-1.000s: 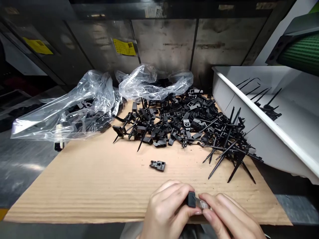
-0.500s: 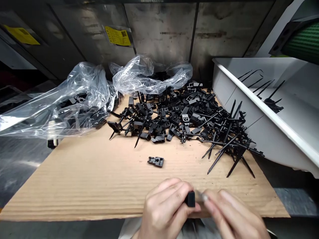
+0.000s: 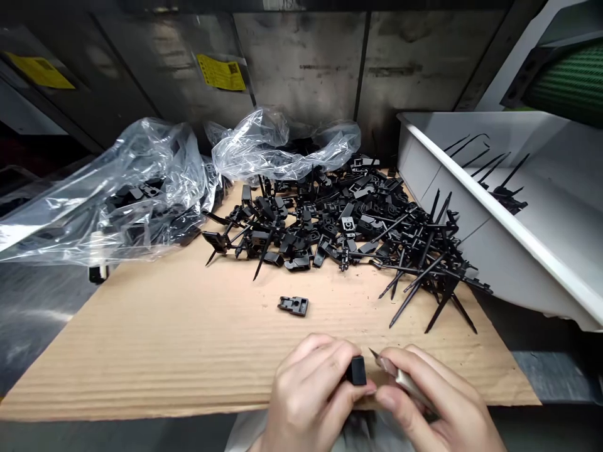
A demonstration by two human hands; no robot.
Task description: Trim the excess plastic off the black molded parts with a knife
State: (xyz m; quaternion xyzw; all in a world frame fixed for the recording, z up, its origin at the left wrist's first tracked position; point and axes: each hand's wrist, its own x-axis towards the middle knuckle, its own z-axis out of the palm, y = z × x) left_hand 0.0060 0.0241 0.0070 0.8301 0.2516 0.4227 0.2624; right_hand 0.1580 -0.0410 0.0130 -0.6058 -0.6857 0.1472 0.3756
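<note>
Bottom centre of the frame: left hand [image 3: 308,395] closed round one black block [image 3: 358,371], gripped between thumb and fingers with its end protruding to the right. Most of the block is covered; its long axis cannot be confirmed. Right hand [image 3: 447,402] gripping one knife [image 3: 409,384], long axis slanting from upper left to lower right. Blade tip sits just right of the block and slightly above its end, apart from it. Of the two hands, the left is nearer the block, being in contact.

Count, left to right: two yellow labels [image 3: 221,72], upper left; clear plastic [image 3: 164,147] in two bunches, whether one bag or two undetermined; one cardboard sheet [image 3: 141,339]; one loose black part [image 3: 294,306], centre; one tangled pile [image 3: 348,226], too dense to count; one grey bin [image 3: 518,251], right edge, holding several black rods [image 3: 511,199].
</note>
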